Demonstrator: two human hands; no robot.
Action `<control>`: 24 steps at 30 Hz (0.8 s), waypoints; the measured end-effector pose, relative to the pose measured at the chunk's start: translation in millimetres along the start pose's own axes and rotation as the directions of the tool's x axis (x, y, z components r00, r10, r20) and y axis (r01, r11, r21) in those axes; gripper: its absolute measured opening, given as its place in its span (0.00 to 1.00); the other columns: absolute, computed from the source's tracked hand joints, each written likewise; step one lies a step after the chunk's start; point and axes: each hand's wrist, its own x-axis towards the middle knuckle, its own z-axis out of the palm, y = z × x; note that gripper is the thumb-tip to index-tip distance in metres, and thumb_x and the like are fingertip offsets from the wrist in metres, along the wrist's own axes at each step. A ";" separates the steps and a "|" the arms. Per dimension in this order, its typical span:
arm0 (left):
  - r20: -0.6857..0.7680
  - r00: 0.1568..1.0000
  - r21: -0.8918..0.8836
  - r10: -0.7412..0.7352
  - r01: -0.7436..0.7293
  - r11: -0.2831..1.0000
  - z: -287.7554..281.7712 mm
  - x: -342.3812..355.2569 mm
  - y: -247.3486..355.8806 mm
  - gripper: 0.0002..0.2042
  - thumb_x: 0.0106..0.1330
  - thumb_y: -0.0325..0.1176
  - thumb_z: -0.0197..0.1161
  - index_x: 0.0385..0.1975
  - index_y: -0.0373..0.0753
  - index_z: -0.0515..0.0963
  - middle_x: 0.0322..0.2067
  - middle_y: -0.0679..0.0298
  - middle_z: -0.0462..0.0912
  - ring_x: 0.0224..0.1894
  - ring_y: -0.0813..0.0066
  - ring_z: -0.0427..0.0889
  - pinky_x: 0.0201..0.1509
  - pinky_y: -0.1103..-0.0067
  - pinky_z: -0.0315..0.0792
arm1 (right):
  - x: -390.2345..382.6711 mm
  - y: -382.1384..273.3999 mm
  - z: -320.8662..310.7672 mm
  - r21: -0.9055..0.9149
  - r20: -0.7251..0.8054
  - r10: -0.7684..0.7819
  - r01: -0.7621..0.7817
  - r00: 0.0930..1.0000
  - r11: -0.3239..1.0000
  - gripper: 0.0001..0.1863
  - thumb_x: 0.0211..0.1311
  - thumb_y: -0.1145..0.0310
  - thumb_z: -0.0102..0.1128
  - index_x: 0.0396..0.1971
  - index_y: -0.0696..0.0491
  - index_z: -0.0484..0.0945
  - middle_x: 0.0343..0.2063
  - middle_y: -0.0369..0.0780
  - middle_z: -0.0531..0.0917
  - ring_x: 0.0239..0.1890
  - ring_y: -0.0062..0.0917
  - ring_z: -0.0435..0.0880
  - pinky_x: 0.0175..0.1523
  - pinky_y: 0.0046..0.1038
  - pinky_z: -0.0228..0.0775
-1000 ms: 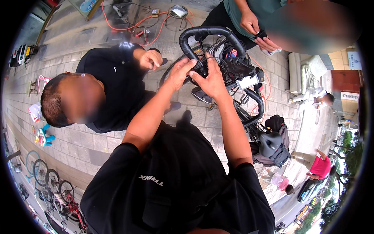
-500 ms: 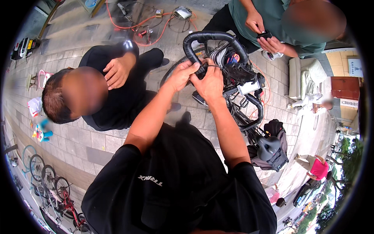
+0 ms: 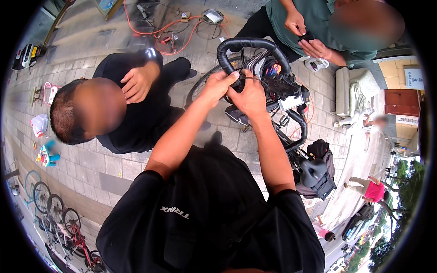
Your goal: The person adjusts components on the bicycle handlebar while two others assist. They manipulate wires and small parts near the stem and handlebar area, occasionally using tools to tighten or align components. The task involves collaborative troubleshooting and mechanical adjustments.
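A bicycle's drop handlebar (image 3: 248, 41), wound in glossy black tape, rises in front of me. My left hand (image 3: 217, 87) is closed on its near left part, thumb pressed along the top. Right beside it my right hand (image 3: 249, 94) is closed at the same part, fingers bent over the far side and thumb toward the left one. A thin black cable (image 3: 257, 79) passes by the right fingers. What lies between the two hands is mostly hidden. To the right of them, a phone-like device with a pale screen (image 3: 290, 103) is mounted among black bags and cables.
The bicycle's saddle (image 3: 313, 173) and dark rear bags extend right. A person in black (image 3: 136, 109) crouches at left. Another in a green shirt (image 3: 291, 27) holds a small black object beyond the handlebar. An orange hose (image 3: 182, 48) lies on the paving, near a stool (image 3: 212, 17).
The handlebar has shifted slightly to the right, and both my hands have moved with it, keeping their hold. The person in green has lowered the small black object a little leftward.
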 end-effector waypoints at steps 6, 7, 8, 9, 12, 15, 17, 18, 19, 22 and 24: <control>0.146 0.988 -0.086 0.041 -0.029 0.996 -15.7 3.9 -6.7 0.23 0.77 0.47 0.69 0.58 0.32 0.83 0.49 0.65 0.89 0.50 0.78 0.84 0.59 0.77 0.76 | 15.3 0.7 -27.3 0.168 0.238 0.051 -0.093 0.970 0.981 0.51 0.53 0.46 0.77 0.71 0.60 0.68 0.59 0.60 0.81 0.62 0.54 0.82 0.68 0.45 0.73; 0.135 0.991 -0.048 0.023 -0.016 0.999 -12.7 4.1 -6.0 0.23 0.77 0.47 0.69 0.57 0.31 0.84 0.48 0.65 0.88 0.49 0.78 0.83 0.58 0.77 0.76 | 5.8 3.5 -10.1 0.120 0.114 0.036 -0.050 0.993 0.992 0.50 0.54 0.47 0.76 0.72 0.60 0.67 0.60 0.61 0.79 0.63 0.55 0.80 0.69 0.47 0.72; 0.067 0.997 0.055 -0.025 0.022 0.998 -5.8 0.9 2.1 0.23 0.77 0.48 0.69 0.54 0.30 0.84 0.46 0.64 0.88 0.46 0.78 0.82 0.55 0.76 0.77 | -2.0 0.3 2.2 0.009 0.017 0.047 -0.047 0.999 0.999 0.49 0.56 0.47 0.74 0.72 0.60 0.65 0.60 0.62 0.77 0.63 0.58 0.78 0.69 0.50 0.70; 0.037 0.999 0.080 -0.027 0.024 0.997 -2.0 0.7 2.2 0.23 0.77 0.48 0.69 0.54 0.30 0.84 0.46 0.64 0.88 0.46 0.78 0.82 0.55 0.76 0.77 | -8.5 -1.1 11.2 -0.100 -0.093 -0.014 0.004 0.996 0.995 0.50 0.57 0.47 0.74 0.73 0.60 0.64 0.58 0.62 0.77 0.61 0.59 0.78 0.68 0.51 0.70; -0.027 0.998 0.134 -0.053 0.056 0.989 -2.7 4.0 0.6 0.24 0.76 0.49 0.70 0.55 0.30 0.83 0.46 0.62 0.88 0.45 0.77 0.83 0.52 0.75 0.78 | -3.6 -5.9 2.6 -0.059 0.013 0.019 -0.018 1.000 0.998 0.49 0.56 0.47 0.74 0.71 0.61 0.66 0.58 0.61 0.80 0.61 0.55 0.81 0.68 0.47 0.72; 0.133 0.991 -0.081 0.008 0.003 0.997 -15.4 8.3 -11.5 0.25 0.76 0.49 0.70 0.57 0.31 0.82 0.46 0.61 0.88 0.45 0.76 0.85 0.53 0.75 0.79 | 15.8 -0.6 -32.9 0.148 0.307 0.043 -0.092 0.951 0.985 0.49 0.54 0.48 0.76 0.71 0.61 0.67 0.54 0.56 0.87 0.59 0.46 0.87 0.67 0.40 0.76; 0.179 0.984 -0.057 0.014 -0.004 0.998 -17.8 11.0 -9.2 0.25 0.76 0.51 0.69 0.53 0.31 0.84 0.45 0.64 0.89 0.44 0.79 0.85 0.52 0.77 0.80 | 21.1 4.7 -35.1 0.157 0.379 0.063 -0.131 0.923 0.979 0.53 0.54 0.47 0.76 0.74 0.61 0.64 0.60 0.58 0.82 0.65 0.45 0.83 0.71 0.39 0.73; 0.190 0.982 -0.026 -0.009 0.014 1.000 -18.0 9.7 -4.5 0.24 0.76 0.51 0.69 0.53 0.32 0.84 0.45 0.64 0.89 0.45 0.79 0.85 0.52 0.77 0.80 | 18.1 3.8 -32.1 0.159 0.324 0.058 -0.115 0.944 0.980 0.54 0.54 0.48 0.77 0.75 0.62 0.62 0.62 0.60 0.79 0.66 0.48 0.80 0.72 0.40 0.72; 0.200 0.979 0.004 -0.032 0.032 0.999 -18.4 9.1 -0.6 0.24 0.76 0.51 0.68 0.53 0.32 0.84 0.45 0.64 0.89 0.45 0.79 0.85 0.53 0.77 0.80 | 12.2 2.2 -27.2 0.161 0.268 0.053 -0.099 0.962 0.982 0.56 0.54 0.50 0.78 0.76 0.63 0.60 0.64 0.62 0.77 0.68 0.52 0.78 0.72 0.41 0.71; -0.054 0.959 0.151 0.277 -0.267 0.952 -20.8 9.2 -21.1 0.27 0.74 0.51 0.71 0.58 0.32 0.81 0.50 0.57 0.89 0.48 0.71 0.86 0.56 0.72 0.79 | -9.7 -6.5 -26.9 0.188 0.172 0.050 -0.082 0.984 0.979 0.59 0.55 0.53 0.81 0.78 0.64 0.54 0.69 0.64 0.69 0.72 0.55 0.72 0.74 0.42 0.68; -0.158 0.750 0.672 0.642 -0.395 0.626 -20.0 -17.8 -19.3 0.30 0.69 0.48 0.76 0.63 0.35 0.78 0.57 0.51 0.84 0.57 0.57 0.83 0.62 0.65 0.76 | -31.8 -8.8 -37.3 0.219 0.145 0.100 -0.130 0.984 0.967 0.62 0.56 0.56 0.82 0.80 0.64 0.47 0.72 0.63 0.63 0.75 0.55 0.68 0.76 0.42 0.67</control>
